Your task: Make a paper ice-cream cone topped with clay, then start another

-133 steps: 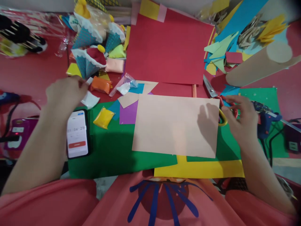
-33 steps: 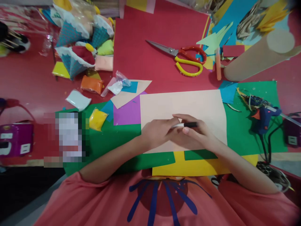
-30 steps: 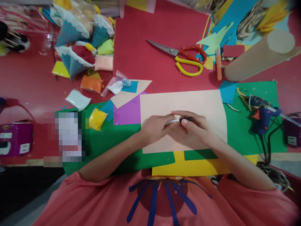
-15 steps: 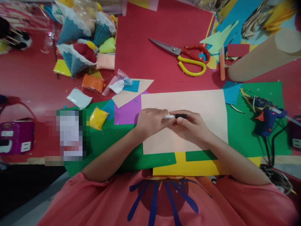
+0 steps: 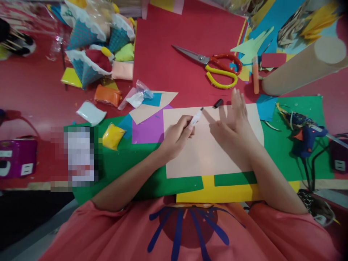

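Observation:
My left hand [image 5: 178, 136] is closed around a white marker [image 5: 195, 119], its dark tip bare and pointing up and away. Over the right part of a pale peach sheet [image 5: 206, 156], my right hand [image 5: 240, 125] is open with its fingers stretched out, holding nothing. Just beyond its thumb lies the black marker cap [image 5: 218, 103], at the sheet's far edge by the red sheet [image 5: 163, 61]. The peach sheet rests on green sheets [image 5: 146, 186], with a yellow sheet [image 5: 220, 194] showing along the near side.
Scissors [image 5: 206, 61] with red and yellow handles lie on the red sheet. At the right are a cardboard tube [image 5: 301, 69] and a blue glue gun [image 5: 310, 139] with its cord. To the left sit a yellow packet [image 5: 112, 137], an orange packet [image 5: 107, 95] and blue fabric cones [image 5: 88, 69].
The cap has come off the marker and now lies on the far side. My right hand has let go, opened and moved right and away; my left hand keeps the marker.

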